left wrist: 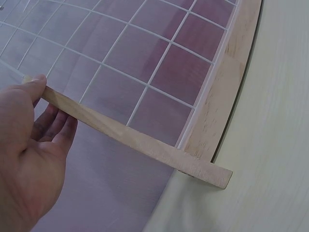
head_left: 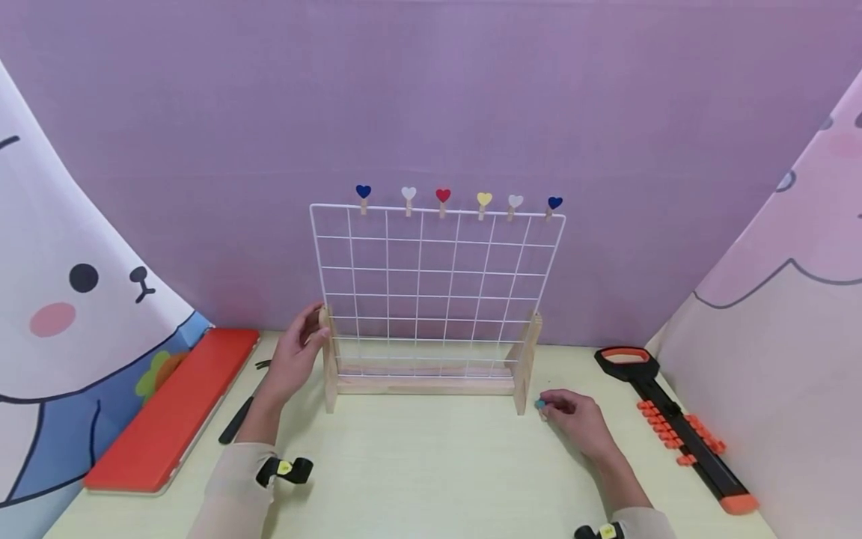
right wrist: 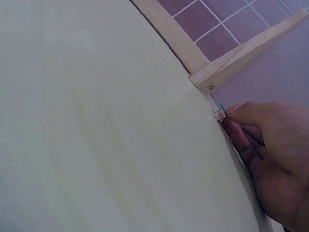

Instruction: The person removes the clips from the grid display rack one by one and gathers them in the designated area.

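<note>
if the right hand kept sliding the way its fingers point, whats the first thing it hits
Most likely the right wooden foot of the wire grid stand. The right hand pinches a small teal clip and points left toward that foot, close beside it. The exact depth offset is unclear.

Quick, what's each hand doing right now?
Left hand: holding the stand's wooden foot.
Right hand: pinching a small teal clip on the table.
</note>
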`<action>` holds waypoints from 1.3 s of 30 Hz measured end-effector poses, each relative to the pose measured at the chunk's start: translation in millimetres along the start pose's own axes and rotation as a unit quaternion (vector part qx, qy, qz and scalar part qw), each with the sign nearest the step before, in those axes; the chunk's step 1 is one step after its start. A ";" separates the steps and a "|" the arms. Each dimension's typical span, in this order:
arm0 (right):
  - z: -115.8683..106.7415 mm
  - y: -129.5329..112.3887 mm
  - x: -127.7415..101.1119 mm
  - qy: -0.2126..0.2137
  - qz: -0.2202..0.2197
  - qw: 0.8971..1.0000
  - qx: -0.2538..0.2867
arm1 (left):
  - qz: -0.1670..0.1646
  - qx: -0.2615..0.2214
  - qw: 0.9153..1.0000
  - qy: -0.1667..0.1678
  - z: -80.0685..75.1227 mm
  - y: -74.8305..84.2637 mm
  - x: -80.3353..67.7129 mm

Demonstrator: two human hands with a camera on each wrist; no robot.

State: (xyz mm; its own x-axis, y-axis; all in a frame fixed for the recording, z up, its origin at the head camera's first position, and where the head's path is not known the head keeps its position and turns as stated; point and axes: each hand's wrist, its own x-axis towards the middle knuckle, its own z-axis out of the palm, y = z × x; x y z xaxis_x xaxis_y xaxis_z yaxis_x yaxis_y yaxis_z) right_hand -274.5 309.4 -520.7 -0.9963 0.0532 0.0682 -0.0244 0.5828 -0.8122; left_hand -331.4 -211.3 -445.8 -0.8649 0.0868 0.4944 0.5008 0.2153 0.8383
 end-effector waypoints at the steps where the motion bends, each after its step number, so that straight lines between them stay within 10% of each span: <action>1: 0.1 0.4 0.1 0.001 0.001 1.000 0.000 | 0.001 -0.001 1.000 -0.001 -0.1 0.1 0.0; 18: -29.4 -21.1 -1.0 0.017 -0.027 0.998 0.055 | -0.008 -0.010 1.000 -0.002 0.1 0.1 0.1; 39: -72.5 -145.9 8.6 -0.011 -0.180 0.982 0.050 | -0.011 -0.012 1.000 0.002 2.2 -3.6 -0.5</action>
State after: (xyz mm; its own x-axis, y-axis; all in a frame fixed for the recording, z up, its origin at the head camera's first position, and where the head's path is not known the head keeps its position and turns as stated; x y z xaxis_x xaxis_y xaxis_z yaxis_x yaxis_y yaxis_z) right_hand -273.4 283.6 -359.6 -0.9230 -0.1594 0.3502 -0.3825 0.4782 -0.7906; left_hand -332.8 -210.0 -449.5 -0.8756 0.0777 0.4768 0.4823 0.1942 0.8542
